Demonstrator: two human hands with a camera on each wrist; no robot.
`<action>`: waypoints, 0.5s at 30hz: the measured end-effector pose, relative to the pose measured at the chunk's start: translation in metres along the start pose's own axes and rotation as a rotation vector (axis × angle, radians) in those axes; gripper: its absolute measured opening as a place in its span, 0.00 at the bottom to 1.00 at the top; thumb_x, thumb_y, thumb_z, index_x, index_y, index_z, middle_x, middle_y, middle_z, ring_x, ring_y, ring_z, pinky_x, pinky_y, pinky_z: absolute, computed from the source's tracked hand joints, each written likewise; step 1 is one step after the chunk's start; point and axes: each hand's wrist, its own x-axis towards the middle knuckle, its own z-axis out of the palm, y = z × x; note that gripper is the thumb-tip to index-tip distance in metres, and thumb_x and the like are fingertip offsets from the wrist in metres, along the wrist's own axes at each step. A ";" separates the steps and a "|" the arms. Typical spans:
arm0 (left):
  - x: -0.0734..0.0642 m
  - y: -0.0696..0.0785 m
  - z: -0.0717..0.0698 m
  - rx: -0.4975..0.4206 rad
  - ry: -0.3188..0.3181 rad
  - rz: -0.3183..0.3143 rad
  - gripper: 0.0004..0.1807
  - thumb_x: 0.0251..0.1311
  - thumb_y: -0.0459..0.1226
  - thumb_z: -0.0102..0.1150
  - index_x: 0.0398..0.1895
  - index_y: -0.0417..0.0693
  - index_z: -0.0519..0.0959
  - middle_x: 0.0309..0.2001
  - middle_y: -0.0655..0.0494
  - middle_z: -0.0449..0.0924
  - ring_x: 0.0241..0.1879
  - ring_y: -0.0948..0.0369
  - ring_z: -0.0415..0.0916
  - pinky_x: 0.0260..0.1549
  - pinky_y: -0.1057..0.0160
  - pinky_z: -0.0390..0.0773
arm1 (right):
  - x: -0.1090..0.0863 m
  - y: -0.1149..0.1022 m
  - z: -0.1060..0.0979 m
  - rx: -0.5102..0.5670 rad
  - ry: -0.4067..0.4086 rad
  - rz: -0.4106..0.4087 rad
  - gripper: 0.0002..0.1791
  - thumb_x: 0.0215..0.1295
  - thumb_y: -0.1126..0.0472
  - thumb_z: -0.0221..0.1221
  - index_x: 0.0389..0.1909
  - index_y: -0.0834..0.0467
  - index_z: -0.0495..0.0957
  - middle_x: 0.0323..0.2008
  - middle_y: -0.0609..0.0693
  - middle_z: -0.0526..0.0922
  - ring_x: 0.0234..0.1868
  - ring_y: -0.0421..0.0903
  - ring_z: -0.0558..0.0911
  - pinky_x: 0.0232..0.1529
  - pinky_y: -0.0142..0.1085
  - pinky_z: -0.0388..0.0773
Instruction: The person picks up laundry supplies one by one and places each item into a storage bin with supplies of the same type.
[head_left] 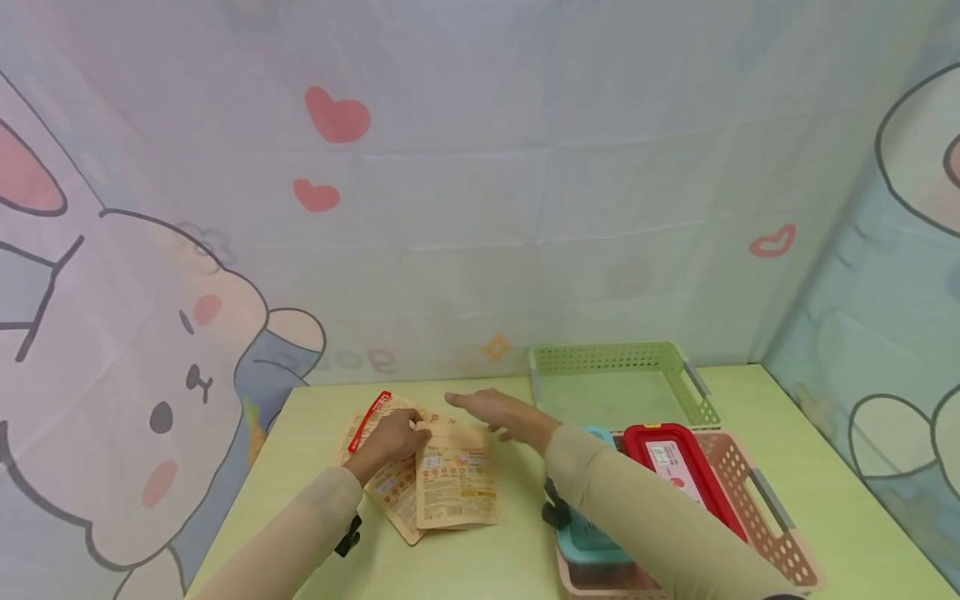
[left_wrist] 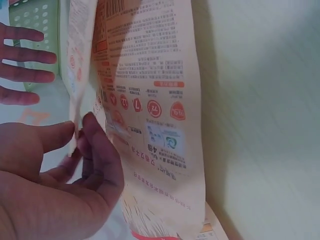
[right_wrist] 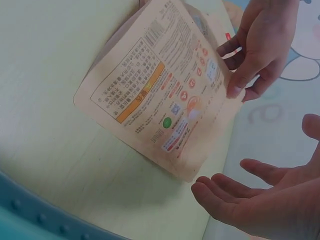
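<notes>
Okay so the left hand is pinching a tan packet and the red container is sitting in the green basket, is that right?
Not quite: the basket is wrong. The red container sits in the pink basket, as the head view shows. The left hand is indeed pinching a tan packet.

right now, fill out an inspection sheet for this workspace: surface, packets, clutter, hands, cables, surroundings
Surface: pale yellow-green tabletop.
Job's things: flat tan printed packet, overlapping at least one more tan packet.
Clutter: pink perforated plastic basket holding a red-lidded container and a teal-lidded container; light green perforated plastic basket beyond it.
Left hand: pinches the front packet's edge.
Right hand: fingers spread, holding nothing, near the packets.
Cables: nothing seen.
Surroundings: pale backdrop printed with a cartoon rabbit and pink hearts.
</notes>
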 end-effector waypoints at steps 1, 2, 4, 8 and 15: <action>0.000 0.000 0.000 -0.016 -0.006 0.011 0.19 0.78 0.37 0.57 0.61 0.31 0.77 0.35 0.40 0.84 0.22 0.59 0.73 0.23 0.61 0.74 | 0.001 0.000 0.000 -0.020 -0.001 -0.003 0.44 0.76 0.31 0.55 0.78 0.59 0.67 0.77 0.62 0.66 0.74 0.71 0.67 0.72 0.66 0.65; 0.001 -0.001 0.001 -0.030 -0.011 0.022 0.17 0.79 0.37 0.56 0.60 0.32 0.77 0.33 0.42 0.83 0.21 0.59 0.73 0.22 0.61 0.74 | 0.002 0.001 0.000 -0.038 0.001 -0.005 0.43 0.76 0.33 0.56 0.77 0.60 0.67 0.76 0.62 0.67 0.74 0.70 0.67 0.71 0.66 0.66; 0.001 -0.001 0.001 -0.038 -0.010 0.048 0.13 0.79 0.36 0.55 0.58 0.35 0.77 0.33 0.47 0.81 0.22 0.59 0.75 0.22 0.62 0.75 | 0.005 0.003 0.000 -0.072 0.005 -0.015 0.41 0.75 0.36 0.59 0.75 0.63 0.68 0.73 0.61 0.70 0.73 0.67 0.69 0.71 0.66 0.67; -0.001 0.001 0.000 -0.048 -0.008 0.083 0.09 0.80 0.35 0.55 0.54 0.38 0.78 0.29 0.48 0.77 0.20 0.59 0.71 0.20 0.63 0.71 | 0.009 0.007 -0.001 -0.134 0.016 -0.034 0.37 0.75 0.43 0.63 0.72 0.64 0.70 0.71 0.61 0.73 0.72 0.66 0.71 0.69 0.66 0.68; -0.007 0.005 -0.005 -0.125 -0.001 0.109 0.09 0.80 0.33 0.54 0.55 0.37 0.77 0.36 0.47 0.75 0.24 0.56 0.74 0.25 0.55 0.82 | 0.011 0.008 -0.004 -0.169 0.046 -0.002 0.30 0.73 0.51 0.65 0.68 0.64 0.73 0.65 0.60 0.77 0.63 0.64 0.78 0.66 0.64 0.74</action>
